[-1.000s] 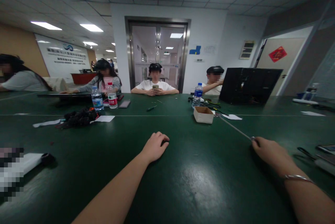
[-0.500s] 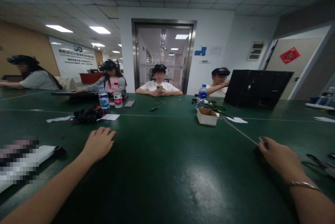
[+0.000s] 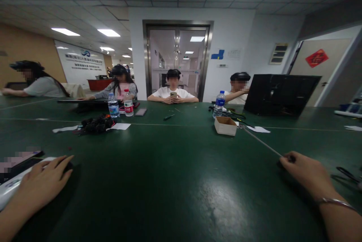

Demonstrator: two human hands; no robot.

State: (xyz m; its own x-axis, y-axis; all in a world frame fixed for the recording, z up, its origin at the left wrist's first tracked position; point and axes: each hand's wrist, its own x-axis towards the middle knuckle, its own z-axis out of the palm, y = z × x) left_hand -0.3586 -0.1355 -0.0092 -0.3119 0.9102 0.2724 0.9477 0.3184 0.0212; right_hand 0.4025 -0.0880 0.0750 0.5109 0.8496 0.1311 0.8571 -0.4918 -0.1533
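Observation:
My left hand (image 3: 46, 181) lies at the left with its fingers stretched out, over a long white object (image 3: 11, 187) with a dark end. The hand covers part of that object, and whether it presses on it I cannot tell. My right hand (image 3: 307, 170), with a bracelet (image 3: 338, 201) on its wrist, rests low over the table at the right. Its fingers are closed around a small dark thing (image 3: 292, 158), mostly hidden. A thin pale rod or cord (image 3: 263, 142) runs from these fingertips toward a small open cardboard box (image 3: 225, 127).
Farther back on the green table (image 3: 169, 174) stand water bottles (image 3: 113, 106), a tangle of black items (image 3: 96, 124), papers (image 3: 120, 126) and a green tool (image 3: 169, 117). A monitor (image 3: 279, 94) stands at the right. Several people sit around the table, one holding a phone (image 3: 173, 95).
My left hand has moved left and nearer, from the bare table onto the white object. My right hand stays closed in nearly the same place; the view has shifted slightly.

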